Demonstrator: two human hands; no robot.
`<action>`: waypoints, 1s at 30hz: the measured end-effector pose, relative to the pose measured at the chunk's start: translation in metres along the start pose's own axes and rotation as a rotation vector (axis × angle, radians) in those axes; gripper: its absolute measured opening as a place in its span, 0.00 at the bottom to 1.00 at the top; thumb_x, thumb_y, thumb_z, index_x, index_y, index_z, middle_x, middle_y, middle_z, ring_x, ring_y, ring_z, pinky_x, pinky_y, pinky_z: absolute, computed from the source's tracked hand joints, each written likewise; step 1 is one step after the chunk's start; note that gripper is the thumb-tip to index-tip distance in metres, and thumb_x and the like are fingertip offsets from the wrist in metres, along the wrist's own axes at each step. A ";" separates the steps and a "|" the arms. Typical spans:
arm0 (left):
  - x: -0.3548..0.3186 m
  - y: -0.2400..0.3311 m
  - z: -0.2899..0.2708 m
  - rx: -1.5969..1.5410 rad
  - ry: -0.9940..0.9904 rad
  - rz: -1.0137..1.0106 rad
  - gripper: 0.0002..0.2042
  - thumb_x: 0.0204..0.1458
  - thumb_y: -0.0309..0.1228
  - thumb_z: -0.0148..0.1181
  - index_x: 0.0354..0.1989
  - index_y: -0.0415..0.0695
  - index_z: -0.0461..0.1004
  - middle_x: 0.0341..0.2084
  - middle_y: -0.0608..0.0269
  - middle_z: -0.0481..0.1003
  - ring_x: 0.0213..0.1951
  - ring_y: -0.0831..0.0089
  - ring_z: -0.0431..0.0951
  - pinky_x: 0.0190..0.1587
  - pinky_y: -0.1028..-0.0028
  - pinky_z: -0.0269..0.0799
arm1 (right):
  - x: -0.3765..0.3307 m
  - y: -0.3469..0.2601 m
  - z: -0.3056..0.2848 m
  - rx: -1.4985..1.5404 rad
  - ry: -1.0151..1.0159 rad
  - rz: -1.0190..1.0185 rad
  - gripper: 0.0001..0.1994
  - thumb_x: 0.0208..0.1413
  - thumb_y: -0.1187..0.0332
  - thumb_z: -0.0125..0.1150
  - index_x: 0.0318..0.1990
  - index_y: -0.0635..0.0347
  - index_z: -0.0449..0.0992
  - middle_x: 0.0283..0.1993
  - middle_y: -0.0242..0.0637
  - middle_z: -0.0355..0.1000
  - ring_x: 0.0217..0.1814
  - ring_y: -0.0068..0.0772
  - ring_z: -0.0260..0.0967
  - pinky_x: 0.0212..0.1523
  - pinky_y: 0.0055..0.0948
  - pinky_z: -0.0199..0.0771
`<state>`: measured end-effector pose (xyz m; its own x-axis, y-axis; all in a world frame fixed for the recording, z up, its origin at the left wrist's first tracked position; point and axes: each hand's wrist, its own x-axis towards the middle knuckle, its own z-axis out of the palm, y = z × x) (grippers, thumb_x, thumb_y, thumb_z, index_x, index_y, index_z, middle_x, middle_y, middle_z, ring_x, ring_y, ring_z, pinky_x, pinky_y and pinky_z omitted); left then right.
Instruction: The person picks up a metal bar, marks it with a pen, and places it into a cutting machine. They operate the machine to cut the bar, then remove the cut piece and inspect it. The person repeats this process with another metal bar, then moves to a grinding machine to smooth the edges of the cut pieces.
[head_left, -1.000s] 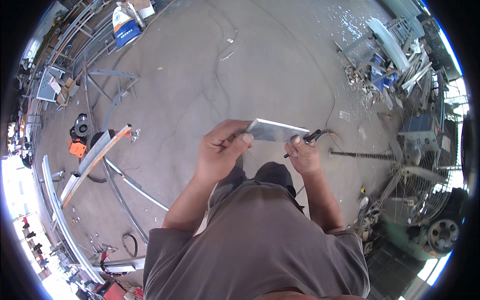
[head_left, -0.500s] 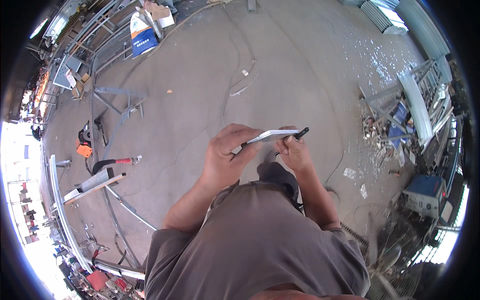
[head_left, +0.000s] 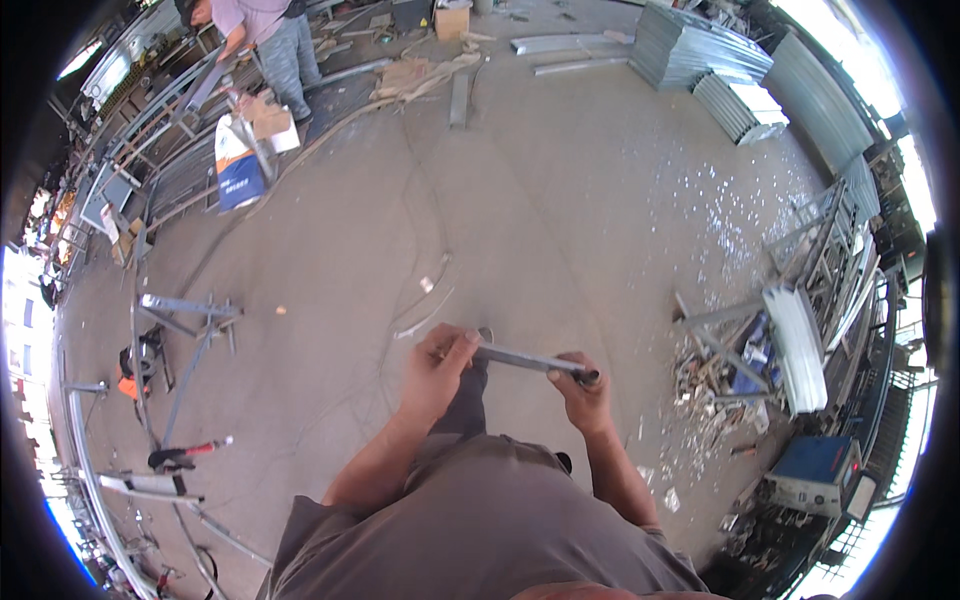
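Hands (head_left: 510, 375) on metal strip (head_left: 525, 358), blue-white box (head_left: 237, 165) far left

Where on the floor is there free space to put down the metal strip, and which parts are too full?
The metal strip sits between the left hand and right hand. Bare concrete floor lies ahead, between the cardboard box and the white debris. The scrap pile at right and the metal frames at left are crowded.
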<state>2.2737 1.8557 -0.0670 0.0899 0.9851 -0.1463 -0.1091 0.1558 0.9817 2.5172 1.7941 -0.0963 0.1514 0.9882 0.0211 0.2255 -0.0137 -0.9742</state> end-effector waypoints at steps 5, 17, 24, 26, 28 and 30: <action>0.180 0.003 0.069 -0.029 -0.098 -0.056 0.12 0.62 0.38 0.62 0.34 0.41 0.79 0.22 0.73 0.71 0.27 0.85 0.67 0.29 0.80 0.61 | 0.158 0.016 -0.050 -0.064 0.133 0.041 0.07 0.53 0.76 0.71 0.39 0.63 0.81 0.33 0.34 0.76 0.35 0.23 0.70 0.37 0.26 0.70; 0.565 0.045 0.233 -0.019 -0.131 -0.124 0.11 0.62 0.35 0.59 0.37 0.39 0.80 0.24 0.70 0.74 0.28 0.82 0.70 0.33 0.79 0.63 | 0.538 0.047 -0.169 -0.030 0.182 -0.011 0.07 0.52 0.75 0.72 0.38 0.61 0.82 0.33 0.35 0.77 0.37 0.25 0.73 0.39 0.28 0.71; 0.791 0.073 0.342 -0.057 -0.017 -0.162 0.10 0.61 0.33 0.58 0.33 0.40 0.79 0.21 0.69 0.74 0.25 0.82 0.69 0.30 0.78 0.61 | 0.798 0.078 -0.266 0.087 0.019 0.072 0.07 0.54 0.72 0.71 0.40 0.60 0.82 0.32 0.34 0.77 0.36 0.26 0.71 0.40 0.27 0.71; 0.854 0.091 0.375 -0.041 -0.010 -0.162 0.10 0.60 0.33 0.57 0.31 0.40 0.78 0.21 0.67 0.75 0.24 0.80 0.70 0.30 0.78 0.62 | 0.867 0.071 -0.294 0.110 0.013 0.087 0.06 0.55 0.73 0.71 0.40 0.60 0.82 0.32 0.33 0.77 0.36 0.25 0.71 0.40 0.26 0.70; 0.917 0.098 0.409 -0.028 0.000 -0.183 0.12 0.62 0.37 0.58 0.31 0.41 0.78 0.21 0.68 0.74 0.24 0.81 0.69 0.30 0.78 0.61 | 0.932 0.079 -0.319 0.134 0.023 0.080 0.05 0.56 0.74 0.70 0.39 0.62 0.81 0.31 0.27 0.74 0.34 0.19 0.66 0.37 0.23 0.68; 0.982 0.108 0.439 -0.015 -0.035 -0.192 0.13 0.63 0.39 0.57 0.32 0.42 0.77 0.22 0.69 0.73 0.24 0.82 0.68 0.30 0.78 0.61 | 0.997 0.084 -0.343 0.196 0.041 0.121 0.04 0.57 0.75 0.69 0.38 0.63 0.81 0.31 0.23 0.73 0.35 0.15 0.65 0.36 0.21 0.67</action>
<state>2.7845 2.8080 -0.0515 0.1448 0.9340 -0.3265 -0.1011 0.3423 0.9341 3.0175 2.7261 -0.0803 0.2054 0.9743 -0.0930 0.0129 -0.0977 -0.9951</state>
